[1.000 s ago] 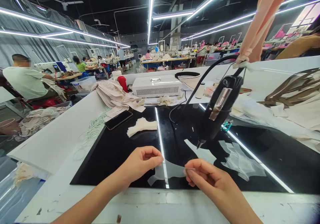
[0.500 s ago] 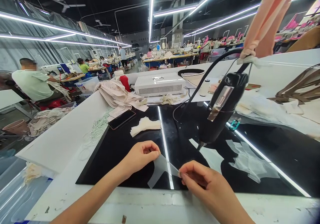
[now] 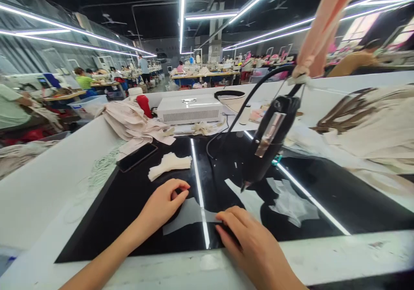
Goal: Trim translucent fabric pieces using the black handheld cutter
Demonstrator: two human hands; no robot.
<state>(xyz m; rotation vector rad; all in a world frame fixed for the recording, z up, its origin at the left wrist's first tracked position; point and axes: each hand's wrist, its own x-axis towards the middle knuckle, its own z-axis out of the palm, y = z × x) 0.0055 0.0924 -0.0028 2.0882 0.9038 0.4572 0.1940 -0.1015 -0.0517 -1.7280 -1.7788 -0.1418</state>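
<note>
A thin translucent piece of film or interlining (image 3: 186,216) lies on the glossy black board (image 3: 129,221). Just above its upper left edge is my left hand (image 3: 166,201), thumb and index tips together with nothing visible between them. My right hand (image 3: 249,238) rests at the piece's right end, fingertips touching it, thumb and index apart. A black corded tool with a pointed nozzle (image 3: 270,139), resembling a hot glue gun, hangs over the board. Under its tip is another pale translucent piece (image 3: 247,199), partly hidden by my right hand. More loose translucent pieces (image 3: 293,203) lie to the right.
A stack of cream fabric pieces (image 3: 170,165) and a phone (image 3: 137,157) lie behind my left hand. Beige cloth (image 3: 129,121), a white vented box (image 3: 190,111) and white side panels (image 3: 58,165) border the board. Brown and cream material (image 3: 371,126) is piled at right.
The translucent piece, held up between both hands before, now lies flat on the board. My left fingers have come off it, and my right fingers have spread. The view has turned right.
</note>
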